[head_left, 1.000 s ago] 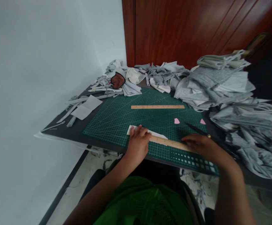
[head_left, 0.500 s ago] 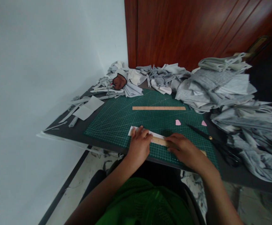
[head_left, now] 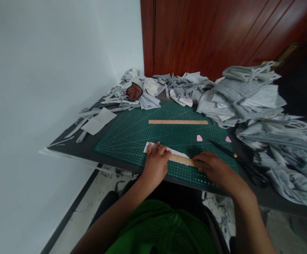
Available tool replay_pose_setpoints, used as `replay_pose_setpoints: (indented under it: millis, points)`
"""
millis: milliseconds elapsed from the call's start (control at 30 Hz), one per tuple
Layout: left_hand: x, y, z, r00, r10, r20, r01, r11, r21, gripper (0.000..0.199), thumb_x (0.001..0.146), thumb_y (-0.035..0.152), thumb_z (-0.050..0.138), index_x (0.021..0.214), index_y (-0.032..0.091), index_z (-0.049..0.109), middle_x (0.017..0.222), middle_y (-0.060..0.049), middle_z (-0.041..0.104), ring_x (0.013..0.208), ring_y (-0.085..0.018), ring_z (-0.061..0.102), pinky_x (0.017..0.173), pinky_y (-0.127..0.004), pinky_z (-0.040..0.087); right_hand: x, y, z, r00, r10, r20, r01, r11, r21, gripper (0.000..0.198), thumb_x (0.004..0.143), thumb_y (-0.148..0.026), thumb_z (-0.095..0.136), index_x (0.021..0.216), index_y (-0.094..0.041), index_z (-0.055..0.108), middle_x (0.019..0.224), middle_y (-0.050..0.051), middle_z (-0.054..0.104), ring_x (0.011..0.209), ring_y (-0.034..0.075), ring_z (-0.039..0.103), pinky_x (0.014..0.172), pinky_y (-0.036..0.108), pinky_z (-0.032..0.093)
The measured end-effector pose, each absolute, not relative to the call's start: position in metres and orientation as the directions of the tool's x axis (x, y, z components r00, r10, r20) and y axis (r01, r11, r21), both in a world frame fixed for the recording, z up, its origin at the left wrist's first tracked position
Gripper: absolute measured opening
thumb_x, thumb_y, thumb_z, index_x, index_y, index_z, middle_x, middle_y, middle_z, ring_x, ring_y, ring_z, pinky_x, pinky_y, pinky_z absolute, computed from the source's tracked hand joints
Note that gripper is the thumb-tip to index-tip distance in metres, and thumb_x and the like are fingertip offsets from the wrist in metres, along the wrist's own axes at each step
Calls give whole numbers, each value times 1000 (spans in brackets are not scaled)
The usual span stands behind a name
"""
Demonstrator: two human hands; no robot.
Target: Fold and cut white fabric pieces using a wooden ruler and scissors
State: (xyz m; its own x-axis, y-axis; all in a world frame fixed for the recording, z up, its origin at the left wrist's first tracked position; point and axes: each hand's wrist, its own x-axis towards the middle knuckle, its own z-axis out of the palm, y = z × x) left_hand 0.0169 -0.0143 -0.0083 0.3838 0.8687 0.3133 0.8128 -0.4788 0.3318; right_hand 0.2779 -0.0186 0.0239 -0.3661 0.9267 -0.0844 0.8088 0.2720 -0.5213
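The left hand presses down from above on a wooden ruler and the white paper beneath it, its fingers a little apart and bent, tips down on the ruler and paper. The ruler lies across the paper near the front edge of a green cutting mat, and a strip of the paper shows along the ruler's far side, tapering toward its right end. The right hand is at the ruler farther right, beyond the paper's tapered end. Its fingers are bunched low over the ruler – whether they clamp on it or on some small tool, I cannot tell.

Beyond the hands, a 2nd ruler lies by itself on the mat. 2 small pink pieces lie toward the mat's right side, well apart from each other. Near the right hand, black scissors rest with their blades on the mat and their handles over the dark table. A large heap of grey cloth is stacked at the right – more scraps line the back, and a creased white sheet lies at the left.
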Motion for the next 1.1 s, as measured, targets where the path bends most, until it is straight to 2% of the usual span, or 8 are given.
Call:
replay_pose_setpoints:
  millis: [433,1000,1100]
  points:
    - [17,-14,-9,383,867,319,812,-480,331,39,89,-1,52,115,22,69,119,-8,65,140,-35,49,120,-68,27,273,-19,26,-352,932,-84,831,270,-486,40,81,-5,57,109,-26,77,107,8,73,103,26,68,93,37,51]
    - [16,-16,-9,394,866,307,838,-476,266,32,91,2,51,112,20,68,119,-9,64,140,-36,48,121,-67,28,278,-18,21,-362,928,-85,801,263,-537,37,82,-12,55,106,-25,78,108,9,74,101,26,69,94,38,52]
    - [17,-17,-10,401,859,317,841,-483,245,32,92,3,52,114,20,68,118,-8,64,141,-36,47,122,-63,30,279,-16,17,-354,932,-78,789,253,-560,36,80,-15,57,106,-25,79,107,9,74,100,27,69,93,38,53]
